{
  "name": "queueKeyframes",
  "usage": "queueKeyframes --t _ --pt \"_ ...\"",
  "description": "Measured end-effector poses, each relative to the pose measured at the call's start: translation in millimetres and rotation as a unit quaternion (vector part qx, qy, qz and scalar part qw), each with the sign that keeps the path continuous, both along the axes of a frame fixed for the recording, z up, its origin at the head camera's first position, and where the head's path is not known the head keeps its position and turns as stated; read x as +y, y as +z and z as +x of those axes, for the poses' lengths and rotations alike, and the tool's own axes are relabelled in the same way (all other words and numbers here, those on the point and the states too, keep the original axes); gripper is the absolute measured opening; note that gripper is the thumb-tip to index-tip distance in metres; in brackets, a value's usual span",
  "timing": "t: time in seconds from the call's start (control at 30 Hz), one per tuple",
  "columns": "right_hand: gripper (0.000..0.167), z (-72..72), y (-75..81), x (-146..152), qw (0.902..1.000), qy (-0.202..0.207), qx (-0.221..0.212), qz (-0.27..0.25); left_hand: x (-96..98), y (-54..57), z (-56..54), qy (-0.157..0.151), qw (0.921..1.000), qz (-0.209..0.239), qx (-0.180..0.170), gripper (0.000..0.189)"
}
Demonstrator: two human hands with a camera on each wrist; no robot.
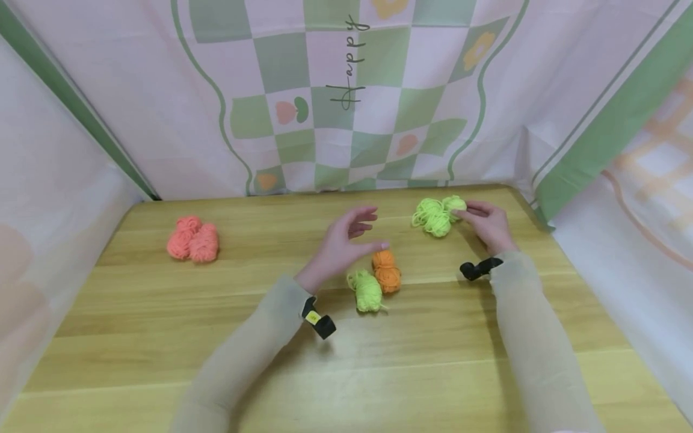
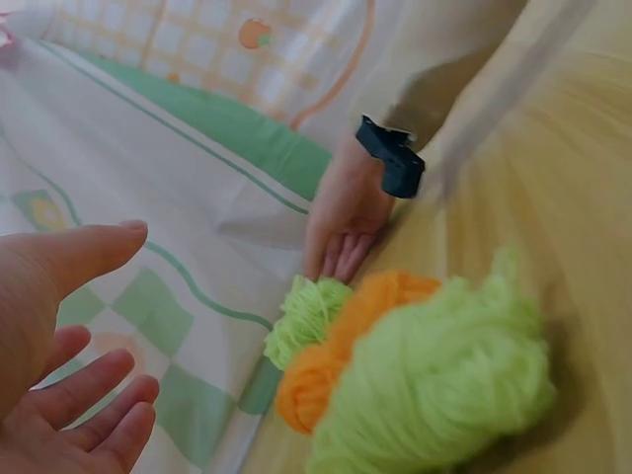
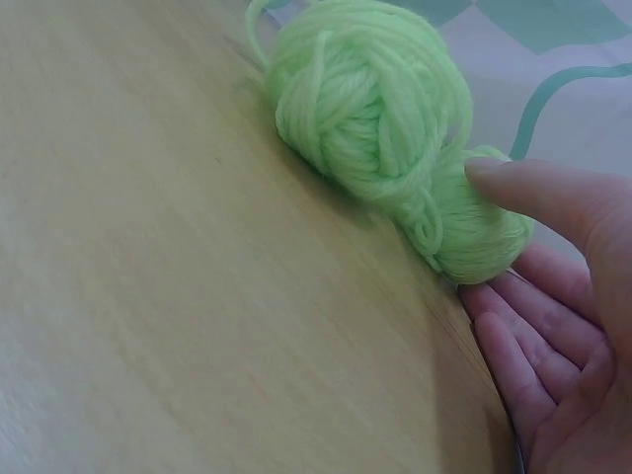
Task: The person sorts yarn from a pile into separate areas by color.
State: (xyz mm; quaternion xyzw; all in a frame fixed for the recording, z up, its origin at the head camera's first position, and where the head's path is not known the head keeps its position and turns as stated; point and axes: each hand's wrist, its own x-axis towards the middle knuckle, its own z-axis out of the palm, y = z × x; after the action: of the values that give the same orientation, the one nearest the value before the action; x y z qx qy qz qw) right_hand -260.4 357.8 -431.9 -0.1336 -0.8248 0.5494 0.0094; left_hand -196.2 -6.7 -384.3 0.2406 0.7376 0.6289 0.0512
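Observation:
At the back right of the table, my right hand point(image 1: 489, 227) pinches the outer ball of a light green yarn cluster point(image 1: 435, 218) between thumb and fingers. The right wrist view shows the thumb on that small green yarn ball point(image 3: 479, 227), which lies against larger green yarn point(image 3: 370, 99). My left hand point(image 1: 342, 243) hovers near the middle with fingers loosely spread, holding nothing. Close to its thumb lies an orange yarn bundle point(image 1: 387, 273), and beside that a single light green yarn ball point(image 1: 367, 293) with a loose tail. Both also show in the left wrist view.
A coral-pink yarn cluster point(image 1: 194, 240) lies at the back left of the wooden table point(image 1: 135, 349). A patterned cloth point(image 1: 330, 144) hangs along the back edge, and more cloth point(image 1: 49, 138) hangs at the sides. Each wrist wears a black camera.

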Motion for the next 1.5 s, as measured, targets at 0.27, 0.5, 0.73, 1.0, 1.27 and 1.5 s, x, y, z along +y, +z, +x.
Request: queueKeyframes --t 0.27,0.5,0.73,1.0,1.27,1.5 --pt "0.082 0.7 -2.3 0 1.0000 0.001 -0.002 0.004 -19.8 -27.4 18.9 -0.044 0.9981 -0.043 -0.011 0.077" --pt "0.081 0.5 -1.9 1 1.0000 0.003 0.006 0.006 -30.0 -36.9 30.9 -0.097 0.9917 -0.078 -0.031 0.081" --pt "0.083 0.3 -2.2 1 1.0000 0.000 0.002 0.009 -32.8 -34.9 33.7 -0.122 0.9809 -0.151 -0.008 0.077" --pt "0.082 0.6 -2.2 1 0.9999 0.000 0.000 0.011 -32.2 -34.1 33.4 -0.143 0.9685 -0.204 0.001 0.064" --pt "0.081 0.7 -2.2 2 1.0000 -0.001 -0.005 0.008 -28.1 -36.1 32.4 -0.153 0.9618 -0.227 0.005 0.058" --pt "0.080 0.5 -0.6 1 1.0000 0.001 -0.003 0.004 -24.1 -39.5 31.1 -0.151 0.9610 -0.231 0.013 0.047"
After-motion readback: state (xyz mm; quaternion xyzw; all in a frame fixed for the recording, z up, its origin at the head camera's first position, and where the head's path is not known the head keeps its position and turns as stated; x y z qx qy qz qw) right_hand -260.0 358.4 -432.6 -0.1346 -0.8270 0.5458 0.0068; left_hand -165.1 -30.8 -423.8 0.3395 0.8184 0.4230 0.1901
